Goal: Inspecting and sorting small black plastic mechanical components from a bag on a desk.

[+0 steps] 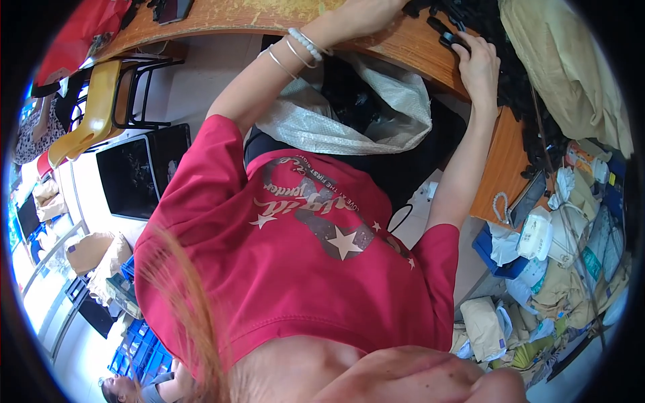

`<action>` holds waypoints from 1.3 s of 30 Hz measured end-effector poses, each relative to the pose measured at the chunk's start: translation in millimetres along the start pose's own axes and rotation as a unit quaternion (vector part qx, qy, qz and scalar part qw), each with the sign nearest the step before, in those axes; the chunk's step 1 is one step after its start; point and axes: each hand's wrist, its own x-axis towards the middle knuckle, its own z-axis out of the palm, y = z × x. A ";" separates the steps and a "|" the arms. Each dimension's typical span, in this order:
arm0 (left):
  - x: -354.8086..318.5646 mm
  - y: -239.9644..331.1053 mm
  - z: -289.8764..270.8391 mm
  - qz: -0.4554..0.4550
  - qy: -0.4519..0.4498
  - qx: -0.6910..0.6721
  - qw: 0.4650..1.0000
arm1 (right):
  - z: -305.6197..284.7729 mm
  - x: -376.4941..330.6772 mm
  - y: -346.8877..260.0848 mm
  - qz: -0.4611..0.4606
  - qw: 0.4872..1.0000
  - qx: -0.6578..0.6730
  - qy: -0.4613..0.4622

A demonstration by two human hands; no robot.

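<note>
My right hand [480, 70] lies at the table's edge, its thumb and fingers closed on a small black plastic part [445, 33] of elongated shape. Its exact kind does not show. Beside it, a heap of black parts [514, 87] runs along the wooden table [255, 15]. Over the tabletop reaches my left hand [368, 15], with bracelets on the wrist; its fingers are cut off by the upper edge, close to more black pieces. Below the table edge, at my lap, a white woven sack [396, 131] hangs open with dark pieces inside.
A yellow chair [94, 111] and a black bin [126, 176] stand to the left. Blue crates [138, 349] and another person [168, 386] are at the lower left. Paper and plastic packages [484, 326] pile up on the right, under a large beige sack [568, 67].
</note>
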 end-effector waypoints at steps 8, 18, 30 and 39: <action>-1.3 17.3 -29.4 -0.157 -0.114 0.013 0.981 | -0.1 -8.0 -21.0 0.074 0.960 0.204 0.177; -7.7 37.1 -28.8 -0.510 0.050 -0.742 0.433 | -25.5 -25.9 -76.3 0.076 0.847 0.524 0.051; 4.9 58.9 -72.8 -0.436 -0.103 -0.593 0.670 | -33.0 -29.6 -97.2 -0.017 0.931 0.318 0.181; 3.1 67.1 -80.2 -0.229 -0.128 -0.358 0.896 | -34.7 -35.2 -105.2 0.052 0.909 0.366 0.192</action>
